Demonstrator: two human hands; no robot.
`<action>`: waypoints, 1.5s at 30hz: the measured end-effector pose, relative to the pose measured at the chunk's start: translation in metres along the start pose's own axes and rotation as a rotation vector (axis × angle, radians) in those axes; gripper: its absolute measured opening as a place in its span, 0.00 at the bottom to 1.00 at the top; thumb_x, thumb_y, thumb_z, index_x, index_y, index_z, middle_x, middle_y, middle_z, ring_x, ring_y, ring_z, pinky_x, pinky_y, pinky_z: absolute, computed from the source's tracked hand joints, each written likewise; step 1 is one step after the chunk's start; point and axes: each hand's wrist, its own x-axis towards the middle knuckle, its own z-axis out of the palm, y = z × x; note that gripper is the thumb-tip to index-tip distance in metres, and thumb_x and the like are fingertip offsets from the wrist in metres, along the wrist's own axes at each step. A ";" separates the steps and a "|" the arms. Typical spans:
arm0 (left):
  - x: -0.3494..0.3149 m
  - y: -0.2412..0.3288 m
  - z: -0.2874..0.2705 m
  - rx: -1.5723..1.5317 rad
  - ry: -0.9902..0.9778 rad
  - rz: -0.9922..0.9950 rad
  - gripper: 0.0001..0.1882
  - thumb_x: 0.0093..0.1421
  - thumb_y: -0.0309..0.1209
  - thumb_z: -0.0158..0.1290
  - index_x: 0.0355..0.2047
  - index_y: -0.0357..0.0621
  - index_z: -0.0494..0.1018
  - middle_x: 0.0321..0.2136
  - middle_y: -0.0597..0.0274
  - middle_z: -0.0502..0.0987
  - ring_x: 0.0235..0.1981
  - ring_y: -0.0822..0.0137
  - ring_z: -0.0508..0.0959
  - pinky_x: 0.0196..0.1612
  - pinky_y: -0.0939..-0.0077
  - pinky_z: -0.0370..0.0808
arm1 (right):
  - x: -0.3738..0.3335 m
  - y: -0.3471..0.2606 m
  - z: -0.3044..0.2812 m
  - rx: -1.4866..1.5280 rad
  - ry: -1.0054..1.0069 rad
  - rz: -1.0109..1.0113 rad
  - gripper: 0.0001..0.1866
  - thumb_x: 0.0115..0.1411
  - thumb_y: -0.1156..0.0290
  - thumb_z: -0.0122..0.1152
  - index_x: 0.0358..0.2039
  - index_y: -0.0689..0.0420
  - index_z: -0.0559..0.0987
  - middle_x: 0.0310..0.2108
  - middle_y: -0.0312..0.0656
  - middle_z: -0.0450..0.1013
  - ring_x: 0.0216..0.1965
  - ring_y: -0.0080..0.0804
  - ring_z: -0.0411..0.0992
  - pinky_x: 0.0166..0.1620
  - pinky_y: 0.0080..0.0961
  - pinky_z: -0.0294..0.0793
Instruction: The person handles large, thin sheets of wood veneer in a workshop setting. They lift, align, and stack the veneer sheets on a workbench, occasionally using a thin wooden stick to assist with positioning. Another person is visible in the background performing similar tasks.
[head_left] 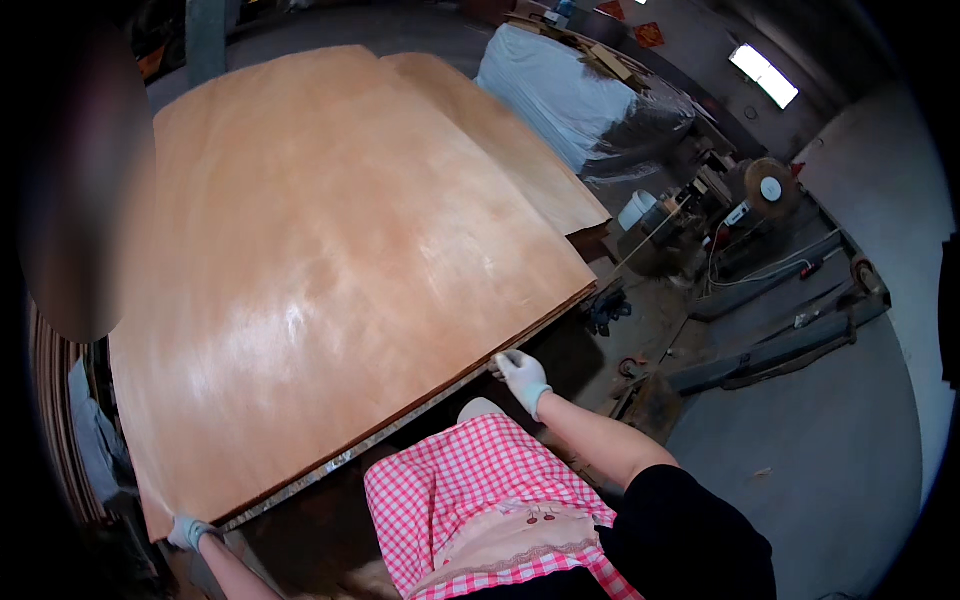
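A large stack of thin, light-brown plywood sheets (350, 230) fills the middle of the head view, its top face smooth and shiny in places. Gloved in white, my left hand (188, 531) is closed at the near left corner of the top sheet, its fingertips partly hidden. Along the near edge, toward the right, my right hand (521, 380) wears the same kind of glove. Its fingers are curled and pinch at the sheet's edge. The sheet lies flat on the stack.
Another wood sheet (500, 130) juts out behind the stack. Beyond stands a plastic-wrapped pile (560, 90) with wood scraps on top. At right are a white bucket (637, 208), a machine with a round disc (771, 190) and a metal frame (765, 350). A blurred shape covers the upper left.
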 end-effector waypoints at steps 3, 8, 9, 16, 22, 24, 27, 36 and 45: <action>-0.033 0.023 -0.019 -0.236 -0.077 -0.218 0.28 0.52 0.42 0.58 0.42 0.26 0.74 0.42 0.45 0.78 0.35 0.55 0.80 0.37 0.58 0.78 | 0.018 0.018 -0.028 0.242 0.180 0.184 0.10 0.66 0.69 0.50 0.46 0.57 0.73 0.37 0.39 0.75 0.31 0.26 0.73 0.36 0.24 0.76; 0.011 -0.008 0.001 0.029 -0.211 -0.064 0.29 0.52 0.46 0.60 0.42 0.29 0.75 0.39 0.51 0.78 0.33 0.60 0.78 0.36 0.61 0.78 | 0.047 0.034 -0.043 0.312 0.287 0.188 0.09 0.65 0.73 0.49 0.46 0.55 0.72 0.36 0.39 0.75 0.28 0.25 0.72 0.34 0.25 0.76; 0.015 -0.014 0.008 0.056 -0.227 -0.054 0.28 0.52 0.46 0.61 0.42 0.29 0.75 0.38 0.52 0.78 0.33 0.61 0.78 0.36 0.62 0.78 | 0.049 0.037 -0.044 0.284 0.306 0.161 0.09 0.65 0.74 0.49 0.45 0.55 0.72 0.35 0.39 0.75 0.28 0.25 0.72 0.33 0.25 0.76; 0.011 -0.021 -0.008 -0.275 -0.479 -0.070 0.22 0.58 0.43 0.52 0.44 0.35 0.74 0.42 0.62 0.76 0.38 0.64 0.74 0.42 0.63 0.74 | 0.048 0.042 -0.037 0.419 0.324 0.155 0.12 0.64 0.77 0.49 0.47 0.56 0.72 0.33 0.42 0.75 0.27 0.28 0.73 0.32 0.26 0.77; 0.032 -0.022 -0.015 -0.034 -0.355 0.076 0.26 0.53 0.36 0.62 0.46 0.28 0.74 0.42 0.55 0.78 0.38 0.62 0.75 0.43 0.64 0.74 | 0.043 0.032 -0.032 0.332 0.338 0.031 0.11 0.64 0.77 0.49 0.47 0.57 0.73 0.33 0.39 0.73 0.27 0.23 0.70 0.33 0.20 0.74; 0.037 -0.015 -0.022 0.023 -0.326 0.100 0.23 0.50 0.33 0.63 0.43 0.29 0.76 0.36 0.56 0.80 0.31 0.63 0.76 0.35 0.64 0.77 | 0.042 0.025 -0.023 0.180 0.294 -0.140 0.13 0.65 0.76 0.49 0.49 0.57 0.73 0.34 0.37 0.73 0.29 0.21 0.70 0.36 0.18 0.71; -0.003 -0.010 -0.018 -0.019 -0.183 0.155 0.29 0.48 0.33 0.65 0.45 0.26 0.69 0.40 0.43 0.77 0.38 0.56 0.78 0.42 0.64 0.76 | 0.030 0.006 -0.003 0.087 0.171 -0.208 0.14 0.65 0.76 0.49 0.51 0.60 0.73 0.35 0.38 0.74 0.30 0.21 0.70 0.37 0.19 0.71; -0.012 -0.021 -0.027 0.068 -0.164 0.045 0.34 0.48 0.38 0.67 0.49 0.27 0.67 0.46 0.42 0.75 0.44 0.52 0.77 0.49 0.63 0.74 | 0.010 -0.020 0.032 0.105 -0.019 -0.192 0.15 0.65 0.74 0.51 0.52 0.62 0.72 0.37 0.40 0.74 0.32 0.19 0.70 0.36 0.17 0.72; 0.013 -0.027 -0.029 -0.327 -0.495 -0.094 0.21 0.56 0.34 0.56 0.45 0.29 0.74 0.42 0.53 0.77 0.37 0.59 0.77 0.41 0.61 0.76 | 0.013 0.007 0.004 0.132 0.102 -0.099 0.13 0.64 0.75 0.50 0.49 0.61 0.74 0.38 0.40 0.76 0.32 0.23 0.73 0.39 0.20 0.74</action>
